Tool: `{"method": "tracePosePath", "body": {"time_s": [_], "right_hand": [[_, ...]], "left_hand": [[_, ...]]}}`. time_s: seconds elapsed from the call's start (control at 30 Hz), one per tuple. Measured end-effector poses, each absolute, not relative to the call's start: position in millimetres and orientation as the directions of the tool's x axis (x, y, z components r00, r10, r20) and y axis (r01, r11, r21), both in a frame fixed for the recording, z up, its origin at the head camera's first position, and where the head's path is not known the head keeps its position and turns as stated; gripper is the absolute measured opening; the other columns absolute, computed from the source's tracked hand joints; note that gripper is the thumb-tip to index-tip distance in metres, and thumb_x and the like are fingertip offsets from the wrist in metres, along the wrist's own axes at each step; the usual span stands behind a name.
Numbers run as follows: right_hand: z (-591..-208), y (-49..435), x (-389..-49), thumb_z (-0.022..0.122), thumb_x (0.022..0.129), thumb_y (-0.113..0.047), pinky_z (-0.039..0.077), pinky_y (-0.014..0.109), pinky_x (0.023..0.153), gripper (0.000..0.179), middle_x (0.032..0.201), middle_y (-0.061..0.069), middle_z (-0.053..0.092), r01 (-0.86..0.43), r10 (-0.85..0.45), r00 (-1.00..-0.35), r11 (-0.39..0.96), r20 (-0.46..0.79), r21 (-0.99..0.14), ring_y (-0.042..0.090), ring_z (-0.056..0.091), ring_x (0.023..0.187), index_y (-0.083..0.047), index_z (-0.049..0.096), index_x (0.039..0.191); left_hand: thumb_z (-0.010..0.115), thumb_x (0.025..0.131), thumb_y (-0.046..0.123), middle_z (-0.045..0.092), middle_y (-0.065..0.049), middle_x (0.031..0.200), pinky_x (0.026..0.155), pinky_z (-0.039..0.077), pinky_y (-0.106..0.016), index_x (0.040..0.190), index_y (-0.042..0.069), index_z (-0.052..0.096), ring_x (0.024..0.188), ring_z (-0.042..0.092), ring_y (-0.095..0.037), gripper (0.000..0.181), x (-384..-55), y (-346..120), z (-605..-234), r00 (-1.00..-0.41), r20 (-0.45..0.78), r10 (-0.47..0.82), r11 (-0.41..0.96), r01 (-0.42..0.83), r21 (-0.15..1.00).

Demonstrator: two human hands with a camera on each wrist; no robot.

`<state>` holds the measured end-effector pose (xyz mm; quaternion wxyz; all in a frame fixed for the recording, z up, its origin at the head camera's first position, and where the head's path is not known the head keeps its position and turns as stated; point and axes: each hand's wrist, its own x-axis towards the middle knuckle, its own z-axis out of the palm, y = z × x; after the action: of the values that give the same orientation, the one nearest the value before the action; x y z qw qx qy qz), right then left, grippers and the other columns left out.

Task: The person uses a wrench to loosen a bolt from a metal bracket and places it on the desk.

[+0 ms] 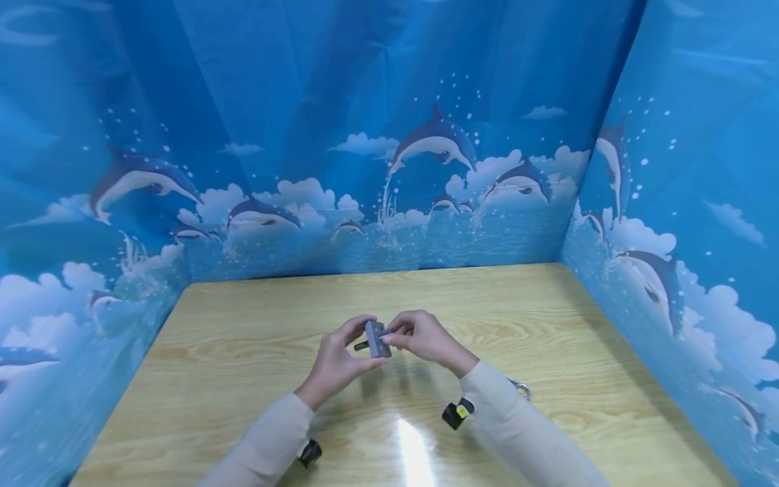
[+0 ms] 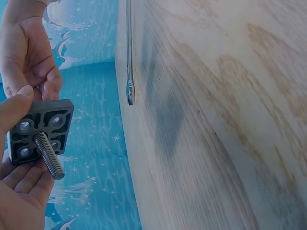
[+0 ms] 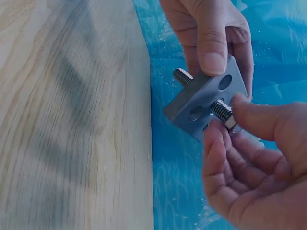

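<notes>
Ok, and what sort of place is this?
Probably a makeshift indoor recording booth: dolphin-print sheets hang behind and beside a wood-grain table with a wrench on it.

I see a table [image 1: 243, 318] of smooth, shiny wood. Above the table, the gray block [image 3: 205, 96] looks dull, and its bolt [image 3: 220, 110] is shiny, bumpy metal. The wrench [image 2: 129, 90] on the table is glossy metal. The curtain [image 1: 292, 81] behind the table looks creased.
</notes>
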<state>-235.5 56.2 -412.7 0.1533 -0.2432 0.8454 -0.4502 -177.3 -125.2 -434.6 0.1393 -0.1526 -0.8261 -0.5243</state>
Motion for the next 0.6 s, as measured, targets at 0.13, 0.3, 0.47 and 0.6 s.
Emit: {"method": "tracePosePath", "body": {"time_s": [0.13, 0.3, 0.47, 0.6], "right_hand": [[-410, 58, -235, 0.068, 0.078, -0.011, 0.053, 0.023, 0.064, 0.018, 0.085, -0.003, 0.063, -0.359, -0.564, -0.824, 0.437, 0.060, -0.825, 0.013, 0.059, 0.075, -0.017, 0.067, 0.094], [-408, 58, -233, 0.068, 0.075, -0.004, 0.054, 0.021, 0.065, 0.022, 0.088, -0.002, 0.065, -0.357, -0.558, -0.826, 0.402, 0.084, -0.843, 0.011, 0.062, 0.075, -0.019, 0.069, 0.092], [-408, 58, -234, 0.068, 0.076, -0.005, 0.054, 0.020, 0.067, 0.022, 0.089, -0.002, 0.065, -0.357, -0.559, -0.824, 0.394, 0.087, -0.847, 0.011, 0.062, 0.077, -0.019, 0.069, 0.092], [-409, 59, -234, 0.068, 0.078, -0.010, 0.053, 0.022, 0.075, 0.032, 0.101, 0.000, 0.063, -0.364, -0.600, -0.796, 0.380, 0.072, -0.850, 0.012, 0.061, 0.085, -0.018, 0.063, 0.108]], "left_hand": [[0.080, 0.060, 0.006, 0.057, -0.013, 0.116, 0.092, 0.045, -0.040, 0.117, 0.009, 0.052, 0.106, 0.056, -0.023, 0.064, -169, -121, -418, -0.923, 0.373, 0.092, 0.387, 0.378, 0.841], [0.079, 0.061, 0.006, 0.057, -0.012, 0.116, 0.093, 0.045, -0.040, 0.118, 0.008, 0.051, 0.105, 0.056, -0.022, 0.064, -167, -119, -412, -0.935, 0.346, 0.081, 0.391, 0.349, 0.851], [0.081, 0.060, 0.012, 0.057, -0.006, 0.116, 0.093, 0.045, -0.036, 0.119, 0.013, 0.051, 0.105, 0.056, -0.017, 0.066, -176, -123, -426, -0.937, 0.342, 0.074, 0.398, 0.342, 0.851], [0.082, 0.058, 0.021, 0.057, 0.002, 0.116, 0.093, 0.045, -0.028, 0.120, 0.016, 0.052, 0.105, 0.055, -0.010, 0.069, -182, -127, -440, -0.935, 0.346, 0.076, 0.400, 0.347, 0.848]]}}
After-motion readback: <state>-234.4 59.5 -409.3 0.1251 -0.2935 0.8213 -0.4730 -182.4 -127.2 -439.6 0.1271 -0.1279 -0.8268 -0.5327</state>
